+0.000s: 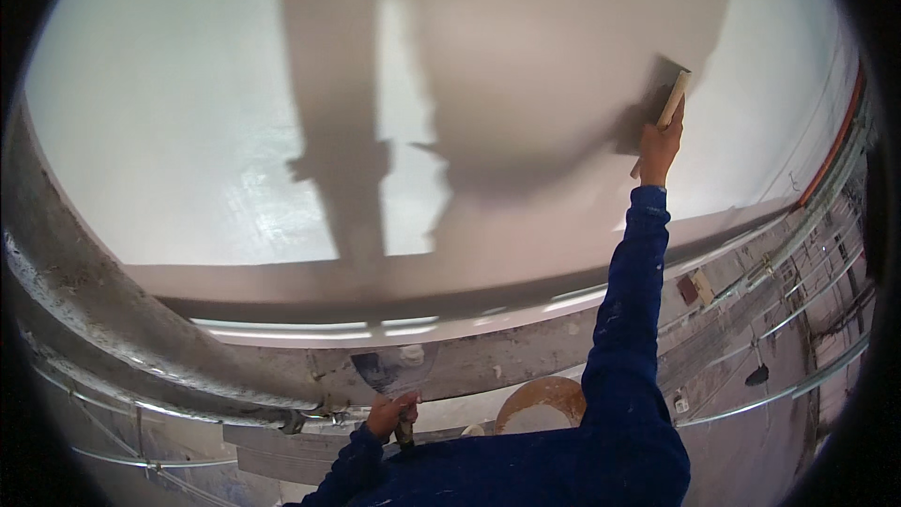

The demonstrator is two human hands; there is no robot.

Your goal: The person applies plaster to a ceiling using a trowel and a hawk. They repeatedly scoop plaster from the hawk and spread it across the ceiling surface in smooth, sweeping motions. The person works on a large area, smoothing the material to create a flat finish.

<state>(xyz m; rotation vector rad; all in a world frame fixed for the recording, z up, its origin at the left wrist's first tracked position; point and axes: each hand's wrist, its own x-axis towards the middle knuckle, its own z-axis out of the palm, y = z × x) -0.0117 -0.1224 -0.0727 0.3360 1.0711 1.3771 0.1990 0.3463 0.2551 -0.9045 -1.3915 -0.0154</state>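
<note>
Against the wall (188, 84), the right hand (662, 145) grips a trowel (674, 101), likely to keep it flat, while the left hand (390, 413) clasps a scraper (396, 378).

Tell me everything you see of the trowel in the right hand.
The trowel has a pale, wood-like bar handle and a flat, dark grey blade. It slants, upper end toward the right, at the wall. The right hand grips the handle, hiding part of it. The blade faces the wall; how fully it touches, I can't tell.
</note>
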